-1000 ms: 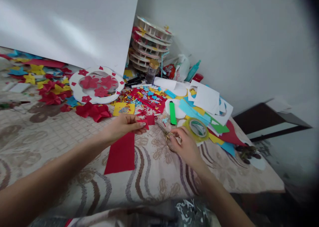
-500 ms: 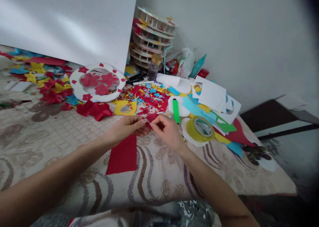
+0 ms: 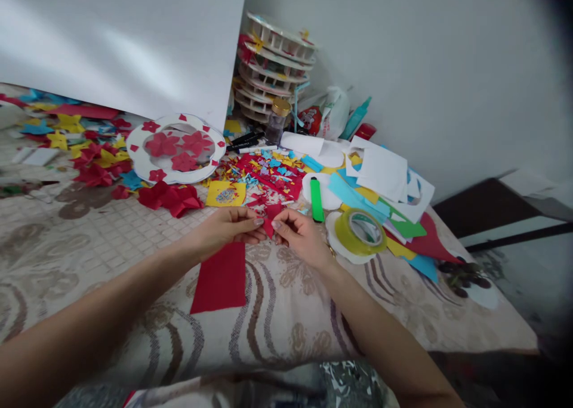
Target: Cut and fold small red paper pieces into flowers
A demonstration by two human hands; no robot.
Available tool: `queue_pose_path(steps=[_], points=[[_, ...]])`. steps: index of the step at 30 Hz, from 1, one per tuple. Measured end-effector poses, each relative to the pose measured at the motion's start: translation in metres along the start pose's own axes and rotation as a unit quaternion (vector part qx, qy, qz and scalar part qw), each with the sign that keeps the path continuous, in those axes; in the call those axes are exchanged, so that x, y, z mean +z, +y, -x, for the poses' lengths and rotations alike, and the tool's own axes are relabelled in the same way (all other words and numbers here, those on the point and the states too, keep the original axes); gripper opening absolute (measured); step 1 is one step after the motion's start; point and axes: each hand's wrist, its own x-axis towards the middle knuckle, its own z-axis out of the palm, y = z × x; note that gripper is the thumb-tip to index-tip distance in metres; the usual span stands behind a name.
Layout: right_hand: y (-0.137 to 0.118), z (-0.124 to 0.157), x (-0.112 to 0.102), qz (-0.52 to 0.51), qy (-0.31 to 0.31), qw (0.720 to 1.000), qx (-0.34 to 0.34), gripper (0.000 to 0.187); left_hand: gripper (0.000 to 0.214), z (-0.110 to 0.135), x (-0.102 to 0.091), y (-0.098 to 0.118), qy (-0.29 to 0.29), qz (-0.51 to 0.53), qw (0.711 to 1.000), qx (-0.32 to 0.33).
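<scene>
My left hand (image 3: 224,230) and my right hand (image 3: 301,236) meet at the middle of the table, both pinching a small red paper piece (image 3: 271,214) between their fingertips. Just below the left hand a larger red paper sheet (image 3: 220,279) lies flat on the patterned cloth. A green lighter (image 3: 316,199) and a roll of yellowish tape (image 3: 359,230) lie to the right of my right hand. A white ring-shaped plate with red paper flowers (image 3: 175,148) sits behind the left hand.
Heaps of red, yellow and blue paper scraps (image 3: 264,172) cover the back of the table. Stacked white trays (image 3: 274,67), a jar (image 3: 276,118), markers (image 3: 244,140) and white sheets (image 3: 385,169) crowd the far corner. A big white board (image 3: 120,43) leans behind.
One second ago my right hand was at the scissors near the tape roll. It has come left without them and now pinches the small red piece together with my left hand.
</scene>
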Motion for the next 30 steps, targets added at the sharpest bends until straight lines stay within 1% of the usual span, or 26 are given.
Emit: queue_pose_path(steps=[2, 4, 5, 7, 10, 12, 14, 16, 19, 21, 23, 25, 27, 29, 30], points=[[-0.001, 0.002, 0.002, 0.048, 0.035, 0.998, -0.032, 0.016, 0.025, -0.001, -0.001, -0.001, 0.001, -0.008, 1.0, 0.001], [-0.001, 0.004, 0.005, 0.117, 0.078, 0.987, -0.078, 0.014, 0.027, -0.002, -0.002, -0.003, 0.003, -0.015, 1.0, 0.005], [-0.001, 0.005, 0.006, 0.14, 0.087, 0.982, -0.095, 0.012, 0.028, -0.002, -0.002, -0.004, 0.003, -0.017, 1.0, 0.012], [-0.001, 0.006, 0.007, 0.145, 0.074, 0.981, -0.101, 0.009, 0.027, -0.003, -0.002, -0.006, 0.003, -0.027, 0.999, 0.034], [0.001, 0.006, 0.007, 0.116, 0.039, 0.989, -0.077, 0.009, 0.026, -0.003, -0.003, -0.007, -0.001, -0.068, 0.995, 0.067], [0.002, 0.006, 0.007, 0.133, 0.049, 0.986, -0.082, 0.009, 0.027, -0.002, -0.002, -0.007, 0.002, -0.092, 0.993, 0.076], [0.003, 0.007, 0.008, 0.175, 0.079, 0.975, -0.112, 0.008, 0.028, -0.002, 0.0, -0.006, 0.006, -0.099, 0.992, 0.073], [0.002, 0.008, 0.01, 0.223, 0.108, 0.957, -0.152, 0.008, 0.028, -0.001, 0.001, -0.006, 0.008, -0.093, 0.994, 0.063], [0.002, 0.01, 0.013, 0.272, 0.117, 0.933, -0.203, 0.01, 0.027, -0.002, 0.002, -0.008, 0.008, -0.065, 0.997, 0.051], [0.002, 0.01, 0.014, 0.275, 0.11, 0.931, -0.213, 0.01, 0.027, -0.003, 0.001, -0.009, 0.01, -0.046, 0.998, 0.044], [0.003, 0.009, 0.012, 0.242, 0.105, 0.945, -0.193, 0.009, 0.027, -0.003, 0.0, -0.008, 0.011, -0.035, 0.999, 0.039], [0.004, 0.008, 0.01, 0.17, 0.091, 0.971, -0.141, 0.009, 0.026, -0.002, -0.001, -0.006, 0.006, -0.026, 0.999, 0.031], [0.006, 0.006, 0.007, 0.09, 0.066, 0.991, -0.079, 0.013, 0.023, -0.001, -0.002, -0.004, -0.003, -0.018, 1.0, 0.023], [0.007, 0.005, 0.006, 0.04, 0.043, 0.998, -0.035, 0.016, 0.02, -0.001, -0.003, -0.002, -0.005, -0.025, 1.0, 0.016], [0.008, 0.004, 0.006, 0.03, 0.038, 0.999, -0.026, 0.016, 0.019, 0.0, -0.003, -0.002, -0.002, -0.036, 0.999, 0.017]])
